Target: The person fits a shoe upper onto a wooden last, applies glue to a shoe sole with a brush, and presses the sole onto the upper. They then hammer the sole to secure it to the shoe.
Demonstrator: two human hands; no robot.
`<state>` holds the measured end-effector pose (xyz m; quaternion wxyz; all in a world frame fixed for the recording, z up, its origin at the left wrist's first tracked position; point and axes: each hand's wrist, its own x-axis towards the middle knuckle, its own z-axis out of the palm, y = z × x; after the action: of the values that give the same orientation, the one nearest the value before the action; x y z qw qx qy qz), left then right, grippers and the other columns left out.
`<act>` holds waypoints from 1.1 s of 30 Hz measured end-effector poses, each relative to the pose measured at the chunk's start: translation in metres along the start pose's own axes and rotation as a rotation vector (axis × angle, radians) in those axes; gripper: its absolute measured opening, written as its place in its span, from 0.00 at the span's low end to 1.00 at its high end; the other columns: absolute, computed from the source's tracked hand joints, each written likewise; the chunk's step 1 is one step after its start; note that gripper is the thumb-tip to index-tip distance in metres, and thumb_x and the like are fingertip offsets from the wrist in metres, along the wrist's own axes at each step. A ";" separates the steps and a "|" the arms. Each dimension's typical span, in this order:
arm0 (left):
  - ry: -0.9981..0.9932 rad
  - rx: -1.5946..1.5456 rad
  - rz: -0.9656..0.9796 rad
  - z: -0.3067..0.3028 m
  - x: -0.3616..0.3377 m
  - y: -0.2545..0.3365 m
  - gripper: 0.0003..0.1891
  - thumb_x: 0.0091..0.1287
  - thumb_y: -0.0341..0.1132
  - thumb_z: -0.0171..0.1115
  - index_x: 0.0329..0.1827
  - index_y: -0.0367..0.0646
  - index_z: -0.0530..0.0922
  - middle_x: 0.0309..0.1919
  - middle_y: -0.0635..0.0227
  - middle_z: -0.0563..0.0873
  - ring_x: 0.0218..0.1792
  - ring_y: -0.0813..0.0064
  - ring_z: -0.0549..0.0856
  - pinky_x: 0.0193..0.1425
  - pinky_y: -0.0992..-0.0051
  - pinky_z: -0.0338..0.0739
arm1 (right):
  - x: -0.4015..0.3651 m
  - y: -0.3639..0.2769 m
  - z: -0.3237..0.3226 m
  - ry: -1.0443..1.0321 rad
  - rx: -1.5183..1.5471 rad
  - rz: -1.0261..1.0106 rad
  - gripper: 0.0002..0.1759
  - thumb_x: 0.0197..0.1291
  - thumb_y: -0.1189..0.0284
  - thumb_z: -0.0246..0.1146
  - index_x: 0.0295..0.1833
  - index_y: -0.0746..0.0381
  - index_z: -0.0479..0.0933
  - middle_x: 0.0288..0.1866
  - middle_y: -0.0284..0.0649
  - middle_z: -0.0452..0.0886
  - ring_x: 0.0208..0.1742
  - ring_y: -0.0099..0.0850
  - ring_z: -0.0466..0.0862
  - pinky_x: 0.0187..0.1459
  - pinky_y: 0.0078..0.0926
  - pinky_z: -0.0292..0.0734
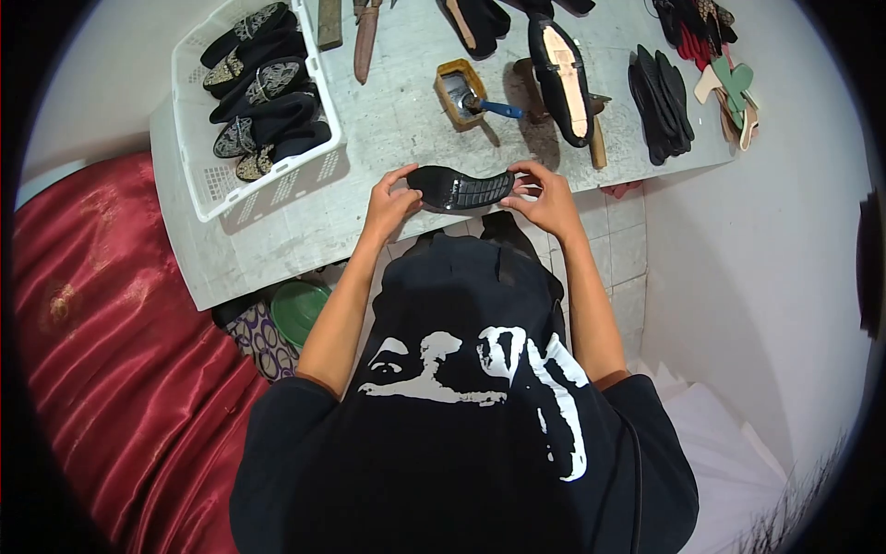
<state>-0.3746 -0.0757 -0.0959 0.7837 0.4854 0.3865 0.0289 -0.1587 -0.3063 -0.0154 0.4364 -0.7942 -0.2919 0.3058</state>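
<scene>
A black shoe sole (461, 189) with a ridged pattern is held level at the table's front edge. My left hand (395, 203) grips its left end between thumb and fingers. At the right end, my right hand (543, 196) pinches the sole in the same way. Beyond it on the table stands a yellowish container (457, 92) with dark residue inside, and a blue-handled brush (498, 109) rests across its rim. An upturned black shoe with a pale insole (565, 81) is propped up behind my right hand.
A white basket (198, 185) of patterned black shoes stands at the table's left. Stacked black soles (661, 106) lie at the right, near green and beige pieces (731, 92). A wooden-handled hammer (598, 143) and a brown-sheathed tool (366, 44) lie farther back.
</scene>
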 end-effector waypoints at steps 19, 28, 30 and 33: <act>-0.122 -0.157 0.585 0.139 0.070 0.175 0.24 0.80 0.29 0.66 0.78 0.39 0.76 0.65 0.57 0.89 0.61 0.72 0.90 0.62 0.69 0.90 | -0.001 -0.033 -0.169 0.441 0.068 -0.542 0.20 0.58 0.85 0.79 0.57 0.68 0.88 0.45 0.45 0.93 0.43 0.30 0.94 0.44 0.24 0.90; 0.051 0.053 0.671 0.178 0.132 0.224 0.16 0.73 0.29 0.75 0.63 0.39 0.89 0.52 0.65 0.93 0.49 0.79 0.91 0.55 0.76 0.88 | 0.013 0.015 -0.141 0.308 0.629 -0.153 0.13 0.75 0.84 0.67 0.53 0.68 0.67 0.40 0.55 0.89 0.37 0.34 0.94 0.39 0.27 0.92; 0.052 0.269 0.694 0.187 0.149 0.232 0.15 0.72 0.29 0.76 0.61 0.39 0.91 0.49 0.65 0.94 0.47 0.78 0.91 0.55 0.76 0.88 | 0.018 0.018 -0.137 0.200 0.691 0.005 0.14 0.76 0.82 0.67 0.50 0.66 0.64 0.41 0.57 0.89 0.38 0.36 0.94 0.40 0.29 0.93; 0.084 0.379 0.628 0.205 0.170 0.240 0.15 0.70 0.33 0.80 0.57 0.39 0.93 0.45 0.66 0.95 0.46 0.79 0.91 0.54 0.76 0.86 | 0.027 0.023 -0.136 0.077 0.771 0.115 0.17 0.77 0.80 0.67 0.49 0.64 0.61 0.41 0.60 0.88 0.39 0.39 0.95 0.41 0.33 0.95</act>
<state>-0.0471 -0.0291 0.0412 0.6162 0.7154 0.2491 0.2156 -0.0362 -0.3670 0.0173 0.6956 -0.5977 -0.0940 0.3872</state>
